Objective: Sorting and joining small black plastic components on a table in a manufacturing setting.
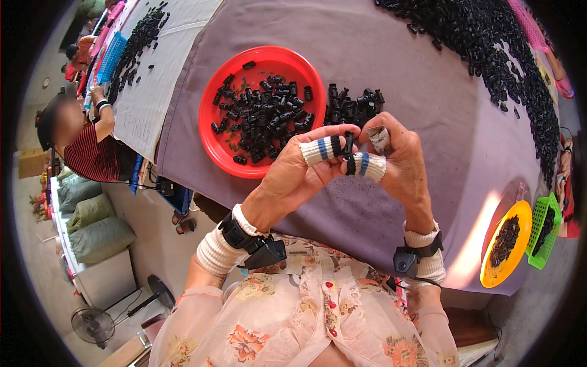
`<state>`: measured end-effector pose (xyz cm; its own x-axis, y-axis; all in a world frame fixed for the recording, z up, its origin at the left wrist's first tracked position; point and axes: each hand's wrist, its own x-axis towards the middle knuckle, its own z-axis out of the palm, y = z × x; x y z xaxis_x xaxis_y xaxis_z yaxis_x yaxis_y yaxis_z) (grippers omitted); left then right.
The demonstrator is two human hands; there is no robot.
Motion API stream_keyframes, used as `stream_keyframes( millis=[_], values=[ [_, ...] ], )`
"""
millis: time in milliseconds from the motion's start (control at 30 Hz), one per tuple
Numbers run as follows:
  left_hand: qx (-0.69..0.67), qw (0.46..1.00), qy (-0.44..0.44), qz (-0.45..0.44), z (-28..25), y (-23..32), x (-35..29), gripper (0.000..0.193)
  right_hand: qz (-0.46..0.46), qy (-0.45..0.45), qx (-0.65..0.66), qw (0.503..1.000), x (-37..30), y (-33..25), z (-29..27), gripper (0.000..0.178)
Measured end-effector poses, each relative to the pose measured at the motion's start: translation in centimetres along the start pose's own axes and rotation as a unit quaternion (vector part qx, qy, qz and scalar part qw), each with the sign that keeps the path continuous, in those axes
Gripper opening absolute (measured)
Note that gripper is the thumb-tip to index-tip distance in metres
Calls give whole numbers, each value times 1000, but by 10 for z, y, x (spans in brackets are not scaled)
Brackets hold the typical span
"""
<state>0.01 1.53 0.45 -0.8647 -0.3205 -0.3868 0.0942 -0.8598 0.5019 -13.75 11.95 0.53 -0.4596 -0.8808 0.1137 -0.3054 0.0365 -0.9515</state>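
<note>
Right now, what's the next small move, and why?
Probably a light press with the right hand on the black part: the left hand seems to have it in its grip, and the right thumb sits close by.

Cream finger sleeves (317, 151), striped blue and black, on left hand (286, 177) and right hand (405, 164)! Right behind each, ribbed cream cuffs (215, 252), black straps (233, 232), boxy black devices (267, 254); further back, sheer floral blouse (275, 324), red buttons (332, 304)!

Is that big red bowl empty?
No, lots of small black pieces lie in the red bowl.
</note>
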Motion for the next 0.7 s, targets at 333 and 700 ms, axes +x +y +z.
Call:
stream_keyframes(
  millis=[333,700],
  values=[
    [-25,999,-30,-17,-1,-1,-1,28,30,-94,15,995,3,6,-5,41],
    [1,1000,5,-17,0,-2,-1,26,3,-126,-9,992,6,9,-5,47]
  ],
)
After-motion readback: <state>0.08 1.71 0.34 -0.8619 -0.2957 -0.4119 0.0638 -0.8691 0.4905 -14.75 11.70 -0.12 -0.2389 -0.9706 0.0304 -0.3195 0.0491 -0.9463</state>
